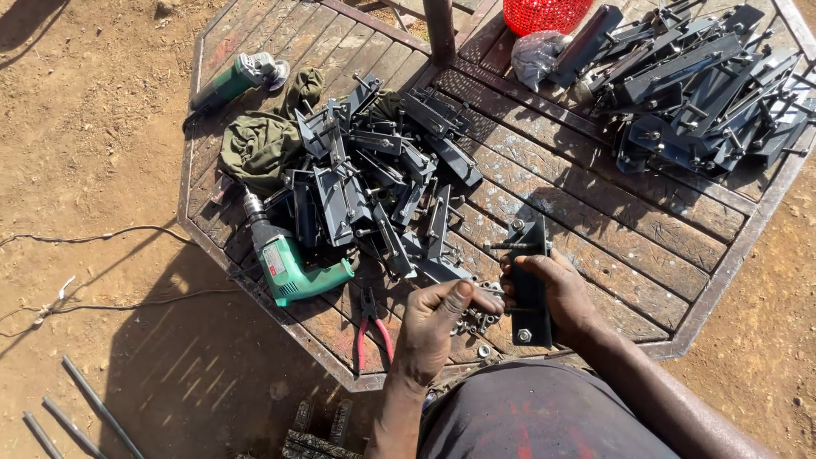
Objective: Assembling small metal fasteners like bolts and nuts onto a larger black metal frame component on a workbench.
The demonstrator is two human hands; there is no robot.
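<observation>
My right hand (557, 293) grips a dark grey metal bracket (530, 280) with bolts through it, held upright over the near edge of the octagonal wooden table (595, 212). My left hand (433, 327) pinches a small metal fastener between thumb and fingers, right beside the bracket. A little heap of loose nuts and bolts (476, 321) lies on the boards just under both hands.
A pile of similar grey brackets (374, 178) lies left of centre; a second pile (705, 85) at the far right. A green electric drill (285, 259), red-handled pliers (371, 327), an angle grinder (238, 76), an olive cloth (259, 144), a red basket (544, 13). Steel rods (76, 416) lie on the dirt.
</observation>
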